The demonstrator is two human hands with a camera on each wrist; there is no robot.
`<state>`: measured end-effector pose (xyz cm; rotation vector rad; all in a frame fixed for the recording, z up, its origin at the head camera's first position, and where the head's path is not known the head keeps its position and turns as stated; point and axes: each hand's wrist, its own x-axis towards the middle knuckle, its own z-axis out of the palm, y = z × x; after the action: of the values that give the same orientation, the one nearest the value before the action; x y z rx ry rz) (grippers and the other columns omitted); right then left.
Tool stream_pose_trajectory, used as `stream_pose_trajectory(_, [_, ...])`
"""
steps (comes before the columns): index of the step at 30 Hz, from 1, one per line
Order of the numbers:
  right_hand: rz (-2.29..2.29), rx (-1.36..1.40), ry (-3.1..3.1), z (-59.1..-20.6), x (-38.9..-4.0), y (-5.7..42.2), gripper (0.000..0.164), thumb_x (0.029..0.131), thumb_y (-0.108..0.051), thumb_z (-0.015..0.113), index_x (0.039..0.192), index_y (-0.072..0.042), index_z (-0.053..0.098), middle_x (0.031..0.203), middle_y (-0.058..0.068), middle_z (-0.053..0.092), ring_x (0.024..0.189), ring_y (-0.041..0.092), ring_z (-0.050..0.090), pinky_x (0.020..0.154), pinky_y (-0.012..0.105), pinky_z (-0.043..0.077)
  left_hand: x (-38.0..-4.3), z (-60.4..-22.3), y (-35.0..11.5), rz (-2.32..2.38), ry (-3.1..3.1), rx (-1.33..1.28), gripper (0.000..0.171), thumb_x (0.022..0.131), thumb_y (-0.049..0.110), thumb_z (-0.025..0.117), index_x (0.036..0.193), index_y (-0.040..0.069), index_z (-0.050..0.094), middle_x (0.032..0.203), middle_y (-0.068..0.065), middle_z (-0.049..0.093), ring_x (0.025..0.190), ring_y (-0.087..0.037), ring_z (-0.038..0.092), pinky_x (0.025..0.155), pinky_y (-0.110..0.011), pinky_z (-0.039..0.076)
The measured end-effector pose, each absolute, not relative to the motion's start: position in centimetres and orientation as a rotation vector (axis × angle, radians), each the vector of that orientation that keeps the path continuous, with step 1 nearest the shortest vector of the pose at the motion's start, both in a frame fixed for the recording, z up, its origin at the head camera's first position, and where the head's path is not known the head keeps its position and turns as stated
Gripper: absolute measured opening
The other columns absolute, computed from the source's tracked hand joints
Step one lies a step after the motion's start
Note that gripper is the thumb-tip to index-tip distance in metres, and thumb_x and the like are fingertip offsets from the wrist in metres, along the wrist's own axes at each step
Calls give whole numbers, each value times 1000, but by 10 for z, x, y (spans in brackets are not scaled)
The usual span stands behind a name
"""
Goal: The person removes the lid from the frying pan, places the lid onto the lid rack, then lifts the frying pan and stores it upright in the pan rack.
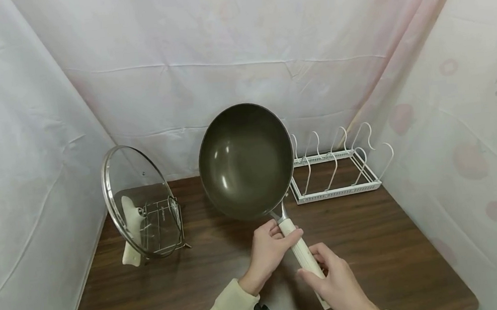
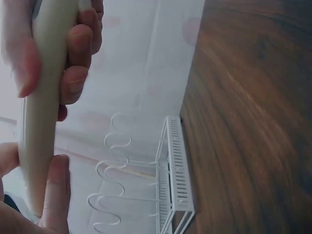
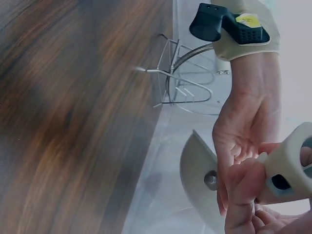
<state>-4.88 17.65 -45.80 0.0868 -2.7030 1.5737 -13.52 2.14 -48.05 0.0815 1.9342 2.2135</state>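
Observation:
A deep frying pan point(image 1: 246, 160) with a dark inside and a cream handle point(image 1: 303, 254) is up in front of me, its inside facing me. My left hand point(image 1: 269, 253) pinches the handle close to the metal neck, thumb on top. Lower down, my right hand point(image 1: 334, 279) grips the same handle near its end. In the left wrist view, curled fingers point(image 2: 78, 58) wrap the cream handle point(image 2: 44, 112). The right wrist view shows the pan's pale outside point(image 3: 197, 178) and the handle's end with a hole point(image 3: 280, 182).
At left, a glass lid point(image 1: 106, 183) with a metal rim and cream handle point(image 1: 132, 218) leans upright at a small wire rack point(image 1: 160, 223). A white rack point(image 1: 339, 194) with several curved dividers stands at back right. White curtains point(image 1: 228, 37) enclose the brown table point(image 1: 398, 260).

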Motion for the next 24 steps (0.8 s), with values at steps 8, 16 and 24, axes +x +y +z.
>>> stream_pose_trajectory(8, [1735, 43, -2609, -449, -48, 173, 33, 88, -16, 82, 114, -11, 63, 95, 4, 75, 78, 4, 65, 66, 23, 54, -137, -476, 26, 2296, 1784, 144, 38, 87, 16, 83, 119, 3, 69, 114, -17, 78, 99, -15, 77, 84, -24, 61])
stream_pose_trajectory(16, [1909, -180, -2549, -433, -46, 175, 40, 88, -17, 81, 125, -8, 68, 102, 8, 75, 84, 8, 68, 70, 24, 57, -140, -466, 28, 2297, 1760, 289, 41, 89, 16, 81, 124, 2, 66, 116, -13, 78, 100, -20, 78, 88, -26, 62])
stream_pose_trajectory(24, [1994, -113, -2552, -421, -48, 185, 39, 94, -17, 74, 129, -2, 66, 104, 14, 74, 82, 13, 68, 66, 26, 57, -148, -455, 34, 2282, 1740, 419, 34, 92, 15, 77, 123, 6, 67, 115, -13, 78, 98, -21, 78, 86, -24, 61])
